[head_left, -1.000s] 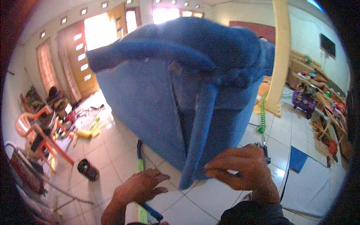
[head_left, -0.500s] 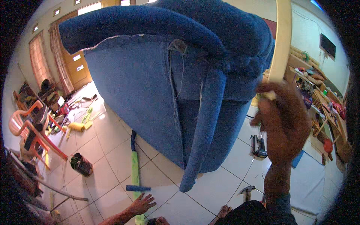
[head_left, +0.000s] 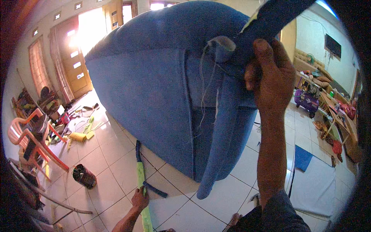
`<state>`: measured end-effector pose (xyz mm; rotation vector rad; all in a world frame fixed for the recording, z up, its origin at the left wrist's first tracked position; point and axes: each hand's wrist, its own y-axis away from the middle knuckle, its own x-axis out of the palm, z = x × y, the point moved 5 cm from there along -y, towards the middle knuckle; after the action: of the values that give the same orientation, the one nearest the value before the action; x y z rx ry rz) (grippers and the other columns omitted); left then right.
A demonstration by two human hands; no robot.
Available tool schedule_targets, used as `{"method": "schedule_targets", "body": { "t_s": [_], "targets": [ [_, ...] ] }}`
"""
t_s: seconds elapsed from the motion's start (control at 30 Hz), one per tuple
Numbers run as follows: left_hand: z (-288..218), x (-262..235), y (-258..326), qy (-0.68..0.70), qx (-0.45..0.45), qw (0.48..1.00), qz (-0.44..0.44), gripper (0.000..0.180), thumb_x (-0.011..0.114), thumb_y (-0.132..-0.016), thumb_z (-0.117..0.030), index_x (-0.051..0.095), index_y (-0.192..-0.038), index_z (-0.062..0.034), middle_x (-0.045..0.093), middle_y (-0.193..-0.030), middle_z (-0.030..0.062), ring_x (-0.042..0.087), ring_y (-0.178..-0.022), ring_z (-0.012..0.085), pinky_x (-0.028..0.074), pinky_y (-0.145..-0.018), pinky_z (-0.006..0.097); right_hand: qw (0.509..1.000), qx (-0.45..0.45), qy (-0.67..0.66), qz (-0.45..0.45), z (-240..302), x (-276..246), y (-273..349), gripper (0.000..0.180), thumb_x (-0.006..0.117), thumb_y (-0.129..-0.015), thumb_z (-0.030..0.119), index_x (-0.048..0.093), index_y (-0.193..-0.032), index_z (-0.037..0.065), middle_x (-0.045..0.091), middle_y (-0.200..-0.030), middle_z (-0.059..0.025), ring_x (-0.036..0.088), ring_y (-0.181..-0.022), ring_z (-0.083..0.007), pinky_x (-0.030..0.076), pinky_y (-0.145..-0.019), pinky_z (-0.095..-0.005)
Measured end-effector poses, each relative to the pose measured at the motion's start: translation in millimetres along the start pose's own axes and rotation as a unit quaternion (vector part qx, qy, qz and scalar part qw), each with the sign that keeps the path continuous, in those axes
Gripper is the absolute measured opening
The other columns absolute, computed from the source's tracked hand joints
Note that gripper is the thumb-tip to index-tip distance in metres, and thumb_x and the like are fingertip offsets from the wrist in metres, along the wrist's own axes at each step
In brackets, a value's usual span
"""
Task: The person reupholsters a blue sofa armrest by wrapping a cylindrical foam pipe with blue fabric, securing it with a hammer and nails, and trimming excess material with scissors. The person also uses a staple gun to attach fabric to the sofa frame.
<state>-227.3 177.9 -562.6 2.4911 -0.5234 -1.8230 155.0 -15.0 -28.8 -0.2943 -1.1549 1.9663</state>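
A large armchair or sofa piece in blue fabric [head_left: 143, 81] fills the middle, its side panel facing me. At its upper right, my right hand [head_left: 272, 73] is closed around a dark blue padded roll [head_left: 276, 17] that slants up to the right. Loose threads and a pale frayed end [head_left: 223, 42] show beside the hand. Below, a lighter blue fabric roll [head_left: 220, 154] hangs down the front edge. On the floor at lower left, my left hand [head_left: 140, 198] is wrapped round a long light-green strip [head_left: 145, 218] with blue ends. A short blue piece [head_left: 155, 189] lies against the strip.
A dark can [head_left: 84, 176] and an orange plastic chair [head_left: 34, 133] stand at the left, with yellow foam scraps [head_left: 79, 137] beyond. Near my right forearm is a partly hidden hammer [head_left: 253, 199]. A white sheet [head_left: 317, 185] with a blue cloth [head_left: 302, 157] lies at the right.
The padded roll that stretched left across the top now points up to the right, in my right hand. My left hand has gone from spread to closed on the green strip; the short blue piece has tilted.
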Motion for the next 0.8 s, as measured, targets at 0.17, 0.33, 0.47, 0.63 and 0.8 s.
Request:
{"method": "schedule_targets", "body": {
  "t_s": [0.17,0.33,0.47,0.63,0.8],
  "targets": [
    [-18,55,-36,0.014,-0.115,0.991,0.06,0.088,0.057,-0.088,-0.074,0.046,-0.145,-0.0064,0.069,-0.115,0.025,0.066,-0.11,0.0435,0.052,-0.092,0.052,0.999,0.022,-0.002,-0.029,-2,-4,-3,0.029,0.071,-0.097,0.035,0.07,-0.101,0.007,0.06,-0.055,-0.0033,0.052,-0.041,-0.0104,0.039,-0.041,-0.0257],
    [8,114,-80,0.002,-0.143,0.988,0.051,0.066,0.062,-0.091,-0.056,0.053,-0.13,-0.0031,0.066,-0.111,0.0251,0.063,-0.107,0.0439,0.05,-0.092,0.052,0.999,0.012,0.02,-0.041,-1,-7,-1,0.034,0.073,-0.095,0.038,0.07,-0.096,0.005,0.061,-0.056,-0.0036,0.053,-0.041,-0.0106,0.038,-0.04,-0.0267],
    [-18,74,-94,0.057,-0.085,0.987,-0.128,0.048,0.066,-0.094,-0.041,0.059,-0.119,-0.0005,0.064,-0.108,0.0251,0.061,-0.104,0.0442,0.049,-0.092,0.051,0.994,0.011,0.071,-0.086,-1,-10,-1,0.039,0.075,-0.093,0.041,0.071,-0.092,0.002,0.062,-0.059,-0.0037,0.052,-0.041,-0.0107,0.038,-0.04,-0.0278],
    [-182,-153,-30,0.203,0.33,0.783,-0.486,0.025,0.062,-0.095,-0.009,0.06,-0.118,0.0016,0.061,-0.103,0.0232,0.059,-0.096,0.0418,0.048,-0.092,0.047,0.992,0.02,0.097,-0.076,5,-10,-3,0.039,0.076,-0.092,0.041,0.072,-0.094,0.002,0.065,-0.064,-0.0051,0.053,-0.042,-0.012,0.04,-0.041,-0.0293],
    [-336,-368,102,0.114,0.558,0.543,-0.617,0.052,0.07,-0.094,-0.029,0.054,-0.136,-0.0026,0.061,-0.13,0.0189,0.059,-0.117,0.0348,0.045,-0.102,0.048,0.996,0.003,0.082,-0.024,2,-9,-5,0.038,0.074,-0.094,0.04,0.071,-0.1,0.002,0.063,-0.065,-0.0034,0.053,-0.043,-0.0105,0.041,-0.041,-0.0284]
  ]
}}
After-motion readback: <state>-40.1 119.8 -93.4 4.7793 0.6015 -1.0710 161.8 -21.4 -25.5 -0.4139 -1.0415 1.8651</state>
